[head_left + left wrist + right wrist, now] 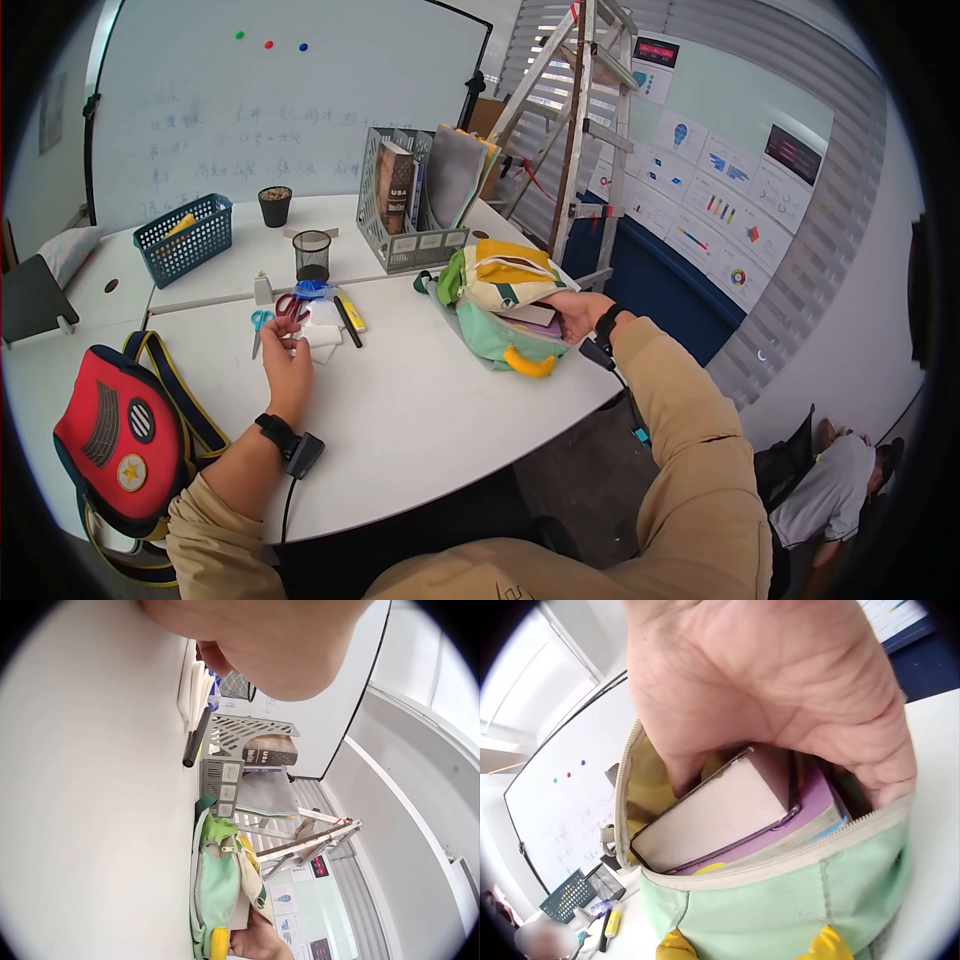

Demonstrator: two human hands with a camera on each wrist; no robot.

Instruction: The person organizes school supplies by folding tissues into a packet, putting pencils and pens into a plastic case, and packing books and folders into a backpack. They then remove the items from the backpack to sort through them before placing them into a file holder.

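A green, cream and yellow backpack (510, 335) lies unzipped on the table. My right hand (575, 316) reaches into its opening. In the right wrist view, the palm of that hand (772, 682) spans a thick pale-edged book (712, 814) and a purple one (810, 806); its fingertips are hidden inside, so a grip cannot be confirmed. My left hand (288, 375) hovers with loosely bent fingers just in front of white folded pieces (322, 338), holding nothing visible. Around these are red-handled scissors (290, 306), teal-handled scissors (261, 320), a black marker (348, 322) and a yellow highlighter (352, 312).
Behind stand a grey file holder (425, 250) with books, a mesh cup (312, 257), a potted plant (274, 207) and a teal basket (185, 243). A red bag (120, 440) lies at the left. A stepladder (590, 130) is behind the table; another person (830, 485) is at right.
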